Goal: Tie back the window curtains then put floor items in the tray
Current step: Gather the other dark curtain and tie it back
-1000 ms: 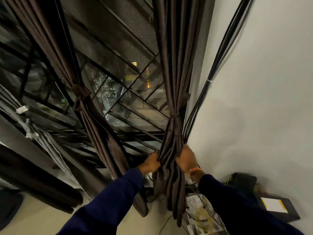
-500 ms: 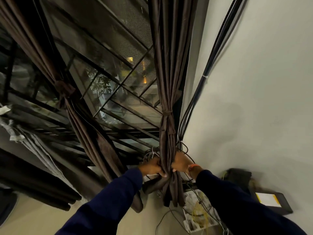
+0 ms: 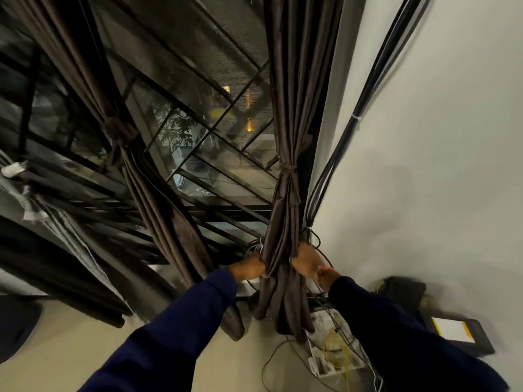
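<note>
The dark brown pleated fabric curtain on the right point(image 3: 294, 108) hangs at the right edge of the window, just beside the pale wall, and is gathered into a narrow column. A thin tie of the same brown fabric point(image 3: 288, 168) is wrapped around it about halfway down the visible length. Lower down, both hands squeeze the bunched cloth between them: the left hand point(image 3: 250, 268) is clenched on the left side of the bundle, and the right hand point(image 3: 307, 261) is clenched on its right side, with an orange band point(image 3: 325, 269) showing at the wrist. Both arms wear dark navy blue sleeves point(image 3: 175, 329). Below the hands the curtain's loose end fans out and hangs down toward the beige floor point(image 3: 70, 346).

A second dark brown pleated curtain on the left point(image 3: 93, 80) is well apart from the first, across the window, and is already cinched with a knotted brown band point(image 3: 120, 131). Between the two curtains the dark window glass with a black diagonal metal grille point(image 3: 220, 114) shows leaves and yellow lights outside.

A bundle of black cables point(image 3: 353, 123) runs down the wall just beside the right curtain, held by a white tie. On the floor under the right arm lies a white tray point(image 3: 322, 363) holding yellow and white wires point(image 3: 336, 349). Farther right, against the wall, sits a flat black device with a white and yellow label point(image 3: 455, 332).
</note>
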